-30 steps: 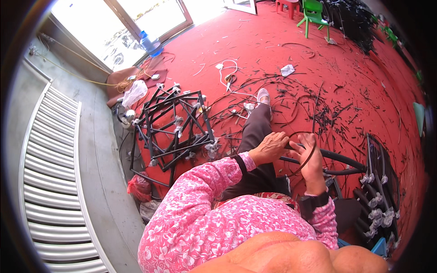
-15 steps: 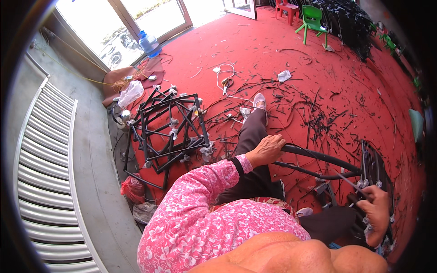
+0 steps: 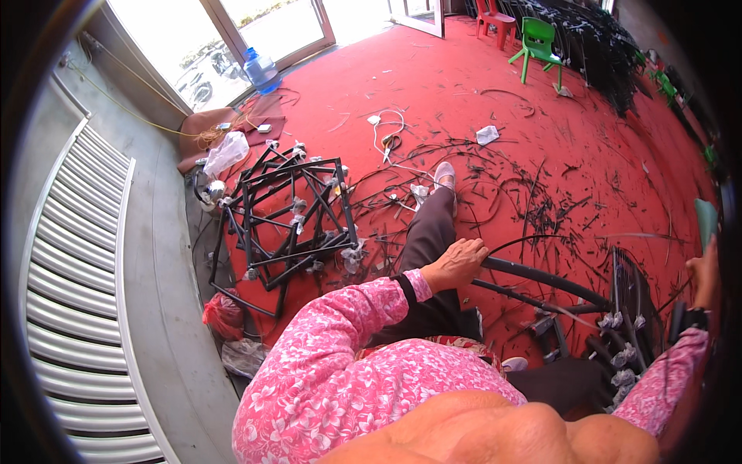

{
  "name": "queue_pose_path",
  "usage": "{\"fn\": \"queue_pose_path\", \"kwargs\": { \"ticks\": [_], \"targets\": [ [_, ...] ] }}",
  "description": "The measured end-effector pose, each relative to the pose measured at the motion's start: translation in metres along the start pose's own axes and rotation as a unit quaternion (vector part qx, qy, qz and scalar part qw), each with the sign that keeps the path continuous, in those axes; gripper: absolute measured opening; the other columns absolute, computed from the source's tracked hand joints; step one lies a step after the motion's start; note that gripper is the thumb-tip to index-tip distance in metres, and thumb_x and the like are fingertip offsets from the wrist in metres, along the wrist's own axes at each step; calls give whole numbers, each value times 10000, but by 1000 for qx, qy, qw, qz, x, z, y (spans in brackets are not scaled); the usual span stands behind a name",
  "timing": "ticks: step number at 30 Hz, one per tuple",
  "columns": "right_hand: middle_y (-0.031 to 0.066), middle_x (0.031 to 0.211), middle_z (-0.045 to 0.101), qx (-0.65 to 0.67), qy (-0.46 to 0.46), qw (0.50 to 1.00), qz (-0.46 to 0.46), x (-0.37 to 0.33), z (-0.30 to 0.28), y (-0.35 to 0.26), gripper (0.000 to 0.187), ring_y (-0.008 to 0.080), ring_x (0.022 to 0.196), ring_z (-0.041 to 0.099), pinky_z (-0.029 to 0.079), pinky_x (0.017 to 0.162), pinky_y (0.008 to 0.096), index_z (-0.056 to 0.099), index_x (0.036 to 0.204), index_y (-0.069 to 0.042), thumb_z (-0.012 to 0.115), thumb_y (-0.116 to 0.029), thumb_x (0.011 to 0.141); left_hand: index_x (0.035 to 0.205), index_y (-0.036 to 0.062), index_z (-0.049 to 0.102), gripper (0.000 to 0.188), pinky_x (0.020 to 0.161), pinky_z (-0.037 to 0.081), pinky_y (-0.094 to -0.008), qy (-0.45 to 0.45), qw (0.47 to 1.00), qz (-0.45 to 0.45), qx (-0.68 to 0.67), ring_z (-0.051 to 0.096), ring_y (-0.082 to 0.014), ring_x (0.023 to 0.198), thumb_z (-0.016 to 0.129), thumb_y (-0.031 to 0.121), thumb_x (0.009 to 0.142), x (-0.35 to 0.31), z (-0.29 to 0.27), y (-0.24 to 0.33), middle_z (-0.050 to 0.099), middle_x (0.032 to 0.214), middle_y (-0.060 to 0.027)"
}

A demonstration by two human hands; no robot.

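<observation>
My left hand (image 3: 457, 264) is closed over the near-left end of a curved black tubular frame (image 3: 545, 278), which lies across my lap toward the right. A thin black strip (image 3: 533, 238) arcs up from the frame beside my left fingers and runs right. Far out at the right rim is my right hand (image 3: 703, 272), raised, its fingers drawn together and partly blurred. The strip leads toward it, but what those fingers hold is not clear. Beside my right leg stand more dark tubes with clear wrapped ends (image 3: 622, 356).
Black metal frames (image 3: 294, 224) with wrapped corners are heaped on the left. Black scraps (image 3: 556, 209) litter the red floor (image 3: 371, 85). Scissors (image 3: 390, 143) and a white cord lie ahead. A green chair (image 3: 536, 42), a blue water bottle (image 3: 261, 71) and a radiator (image 3: 77, 309) stand around.
My right hand has swung from beside the frame out to the right rim, and a thin strip now arcs above the frame. My left hand keeps its hold on the frame.
</observation>
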State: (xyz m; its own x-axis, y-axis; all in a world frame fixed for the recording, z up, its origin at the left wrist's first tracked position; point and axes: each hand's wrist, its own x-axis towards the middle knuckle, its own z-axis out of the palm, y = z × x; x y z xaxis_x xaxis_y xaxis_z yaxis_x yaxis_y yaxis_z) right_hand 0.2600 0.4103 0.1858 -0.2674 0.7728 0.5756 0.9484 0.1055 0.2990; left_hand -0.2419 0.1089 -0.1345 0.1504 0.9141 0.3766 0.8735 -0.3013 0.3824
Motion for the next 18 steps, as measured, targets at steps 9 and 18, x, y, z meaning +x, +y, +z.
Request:
{"fn": "queue_pose_path", "kwargs": {
  "ticks": [9,18],
  "targets": [
    [132,1089,744,623,-507,586,-102,-234,17,-318,347,216,1011,705,536,915,347,745,1158,-4,752,-152,844,1048,51,604,342,829,476,-419,-39,999,-9,-20,613,-298,956,759,254,821,6,-4,-4,568,1010,-116],
    [97,1032,675,810,-362,440,140,-338,87,-443,283,147,889,671,557,706,322,660,1225,-17,654,-55,944,1042,46,582,354,787,465,-419,-7,998,8,-69,598,-312,919,746,274,826,8,-10,-4,544,979,-121]
  ]
}}
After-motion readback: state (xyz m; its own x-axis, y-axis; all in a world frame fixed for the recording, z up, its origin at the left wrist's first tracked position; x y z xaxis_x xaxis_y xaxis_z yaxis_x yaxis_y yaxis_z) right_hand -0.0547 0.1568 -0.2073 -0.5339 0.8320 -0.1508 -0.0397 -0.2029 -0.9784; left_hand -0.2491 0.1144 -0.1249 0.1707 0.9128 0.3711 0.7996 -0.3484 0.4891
